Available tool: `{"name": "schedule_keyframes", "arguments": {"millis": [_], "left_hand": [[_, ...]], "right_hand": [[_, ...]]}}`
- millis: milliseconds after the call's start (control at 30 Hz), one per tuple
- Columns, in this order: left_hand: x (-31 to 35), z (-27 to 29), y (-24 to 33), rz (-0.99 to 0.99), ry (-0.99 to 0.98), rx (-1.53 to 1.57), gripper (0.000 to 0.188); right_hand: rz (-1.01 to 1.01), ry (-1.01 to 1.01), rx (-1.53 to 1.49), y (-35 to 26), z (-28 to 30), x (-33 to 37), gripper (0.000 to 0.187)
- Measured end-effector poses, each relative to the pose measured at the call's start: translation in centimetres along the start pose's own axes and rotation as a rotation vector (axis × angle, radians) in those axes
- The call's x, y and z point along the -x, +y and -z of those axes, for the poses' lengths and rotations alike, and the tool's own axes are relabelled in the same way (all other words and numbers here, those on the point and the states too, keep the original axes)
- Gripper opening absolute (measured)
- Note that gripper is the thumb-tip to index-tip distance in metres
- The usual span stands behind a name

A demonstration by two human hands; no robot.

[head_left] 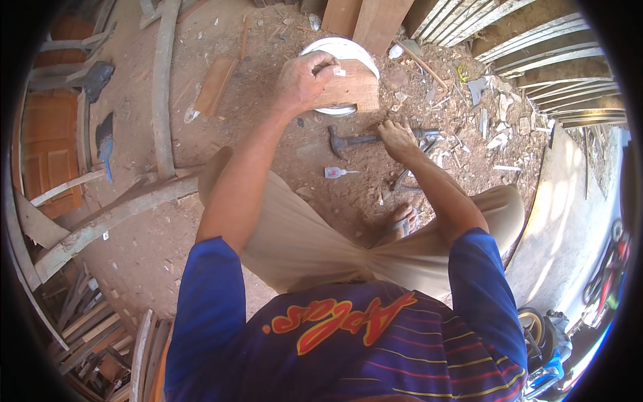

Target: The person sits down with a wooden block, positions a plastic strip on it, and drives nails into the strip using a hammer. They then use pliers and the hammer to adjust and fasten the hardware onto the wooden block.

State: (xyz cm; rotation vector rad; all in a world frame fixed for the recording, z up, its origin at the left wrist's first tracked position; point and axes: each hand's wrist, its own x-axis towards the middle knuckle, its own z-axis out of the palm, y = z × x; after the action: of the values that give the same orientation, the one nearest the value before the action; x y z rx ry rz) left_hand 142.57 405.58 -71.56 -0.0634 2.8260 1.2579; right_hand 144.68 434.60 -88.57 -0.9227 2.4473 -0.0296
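Note:
A light brown wooden board (358,90) with a notch in its near edge lies over a round white bucket (348,48). My left hand (303,82) is at the board's left part, thumb and fingers pinched together. Beside those fingertips is a small white piece (340,72); whatever the pinch holds is too small to make out. On the dirt nearer to me, a claw hammer (358,141) lies with its head to the left. My right hand (400,141) is closed over its handle. Below the hammer head lies a small white bottle (334,173) with a thin pointed tip.
Wood scraps and rubble (499,127) litter the ground on the right. A loose plank (216,86) lies at the left, near a long timber beam (163,94). Upright boards (365,23) stand behind the bucket. A sandalled foot (404,218) is below my right forearm.

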Motion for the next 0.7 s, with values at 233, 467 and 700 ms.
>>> {"name": "schedule_keyframes", "arguments": {"millis": [233, 467, 700], "left_hand": [[0.1, -0.4, -1.1, -0.126, 0.031, -0.046, 0.028], [0.7, -0.3, -0.4, -0.030, 0.027, 0.027, 0.031], [0.4, -0.9, -1.6, -0.109, 0.049, -0.007, 0.035]], "right_hand": [[0.186, -0.170, 0.032, -3.3, 11.0, 5.1, 0.029], [0.335, 0.077, -0.226, -2.7, 19.1, 14.0, 0.033], [0.031, 0.505, -0.719, -6.5, 20.8, 12.9, 0.033]]}}
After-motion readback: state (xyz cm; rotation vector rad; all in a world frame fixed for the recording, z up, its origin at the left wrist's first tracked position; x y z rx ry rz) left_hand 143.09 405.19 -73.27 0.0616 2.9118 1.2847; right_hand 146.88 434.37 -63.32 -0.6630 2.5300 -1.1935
